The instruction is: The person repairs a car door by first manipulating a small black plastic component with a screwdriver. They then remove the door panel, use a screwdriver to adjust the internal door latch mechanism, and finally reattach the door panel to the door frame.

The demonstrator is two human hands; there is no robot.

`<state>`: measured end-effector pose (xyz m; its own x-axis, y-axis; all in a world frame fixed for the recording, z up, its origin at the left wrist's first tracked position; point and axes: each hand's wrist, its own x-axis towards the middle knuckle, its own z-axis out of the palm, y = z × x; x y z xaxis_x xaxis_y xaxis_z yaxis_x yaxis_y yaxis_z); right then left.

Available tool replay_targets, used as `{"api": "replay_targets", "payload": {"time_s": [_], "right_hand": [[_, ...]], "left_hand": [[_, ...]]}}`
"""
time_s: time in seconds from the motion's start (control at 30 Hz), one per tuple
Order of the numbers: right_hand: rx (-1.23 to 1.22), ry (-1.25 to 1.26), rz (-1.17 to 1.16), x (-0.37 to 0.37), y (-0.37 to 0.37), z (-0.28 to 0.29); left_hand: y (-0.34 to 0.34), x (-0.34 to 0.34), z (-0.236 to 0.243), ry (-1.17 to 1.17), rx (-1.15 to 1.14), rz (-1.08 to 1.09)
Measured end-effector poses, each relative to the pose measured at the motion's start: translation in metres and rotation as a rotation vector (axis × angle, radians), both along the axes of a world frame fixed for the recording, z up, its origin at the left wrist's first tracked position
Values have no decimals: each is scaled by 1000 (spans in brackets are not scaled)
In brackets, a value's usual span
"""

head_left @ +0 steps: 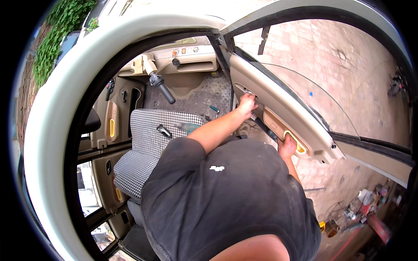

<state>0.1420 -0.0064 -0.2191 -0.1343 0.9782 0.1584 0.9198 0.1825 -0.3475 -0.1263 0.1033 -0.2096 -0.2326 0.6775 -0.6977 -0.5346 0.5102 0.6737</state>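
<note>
The beige inner door panel (278, 108) of an open vehicle door stands ahead of me on the right. My left hand (247, 104) is closed at the small inner door handle (249, 92), its fingers bent against the recess. Lower along the panel, my right hand (287, 146) grips its edge beside the yellow-lined pull pocket (296, 142); some of its fingers are hidden. A dark bar-like piece (263, 127) runs below the panel between my hands, and its kind is unclear.
Left of me is a checked seat (146, 124) with a black handle-like part (164, 131) and a teal power tool (188, 127) on it. A screwdriver (212, 107) lies on the cab floor. Handlebar grip (163, 89) juts out ahead. Loose parts (365, 202) lie outside, lower right.
</note>
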Motion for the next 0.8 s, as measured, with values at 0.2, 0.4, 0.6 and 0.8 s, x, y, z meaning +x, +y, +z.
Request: {"api": "replay_targets", "payload": {"time_s": [0.2, 0.4, 0.6, 0.8], "right_hand": [[-8, 18, -11, -1, 1, 0], [7, 23, 13, -4, -6, 14], [38, 50, 13, 3, -8, -3], [49, 69, -19, 1, -2, -18]], "left_hand": [[-1, 0, 2, 0, 8, -17], [-8, -10, 0, -38, 53, -62], [-14, -14, -7, -115, 66, -40], [-7, -31, -11, -160, 90, -111]]}}
